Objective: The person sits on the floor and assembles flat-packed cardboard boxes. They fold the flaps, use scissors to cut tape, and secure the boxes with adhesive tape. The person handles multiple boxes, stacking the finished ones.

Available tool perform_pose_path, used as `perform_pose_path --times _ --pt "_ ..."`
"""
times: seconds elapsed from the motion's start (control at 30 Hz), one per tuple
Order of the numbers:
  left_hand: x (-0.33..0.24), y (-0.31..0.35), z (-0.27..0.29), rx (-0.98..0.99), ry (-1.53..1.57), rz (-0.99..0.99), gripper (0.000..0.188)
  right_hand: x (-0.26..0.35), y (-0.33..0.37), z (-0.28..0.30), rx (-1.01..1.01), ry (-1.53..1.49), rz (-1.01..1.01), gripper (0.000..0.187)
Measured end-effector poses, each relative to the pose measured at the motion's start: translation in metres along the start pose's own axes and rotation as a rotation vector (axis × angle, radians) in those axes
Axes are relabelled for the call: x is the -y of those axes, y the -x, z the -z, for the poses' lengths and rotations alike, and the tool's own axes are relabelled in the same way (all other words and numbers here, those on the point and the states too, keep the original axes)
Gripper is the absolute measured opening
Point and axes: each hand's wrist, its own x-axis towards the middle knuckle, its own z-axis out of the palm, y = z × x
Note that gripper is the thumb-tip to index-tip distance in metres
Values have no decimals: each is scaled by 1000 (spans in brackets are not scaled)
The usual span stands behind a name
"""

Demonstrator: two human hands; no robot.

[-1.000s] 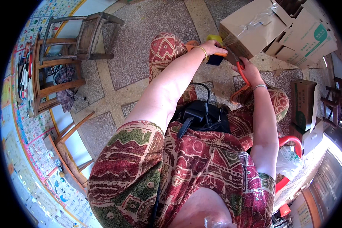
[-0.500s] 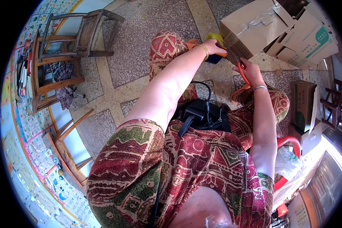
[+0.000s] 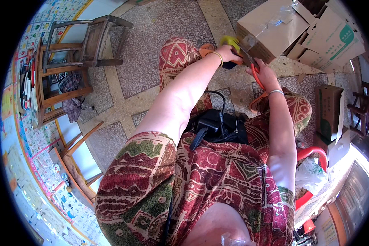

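right hand (image 3: 266, 76) grips red-handled scissors (image 3: 254, 71), carton (image 3: 270, 29) just beyond it; left hand (image 3: 227, 53) is beside a yellow object (image 3: 229, 40), grip cannot be told.

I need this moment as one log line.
left hand: near yellow object, grip unclear | right hand: holding red-handled scissors | nearby: cardboard box

Dark-red, green and cream patterned fabric shirt (image 3: 221, 172): our loose, short-sleeved top.
Matching patterned fabric trousers (image 3: 178, 59): ours, with cream zigzags and circles.
Thin gold-coloured round bangle (image 3: 221, 59): on our left.
Thin silver-coloured round bangle (image 3: 276, 91): on our right.
Orange footwear (image 3: 206, 49): ours, partly hidden.
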Motion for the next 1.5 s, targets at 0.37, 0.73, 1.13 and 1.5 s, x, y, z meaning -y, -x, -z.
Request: perform_pose_path --times 0.37,0.73,1.13,1.5 --pt "13 -9 -11 85 -37 9 62 4 5 1 -53 14 -6 67" --pt "23 -5 -12 163 -51 38 63 -27 34 2 4 -55 -133 56" --pt "53 -9 -21 205 -145 112 59 -28 43 -8 -51 6 -174 49" --pt "92 10 -50 322 15 132 61 -18 76 -6 92 22 -205 53"
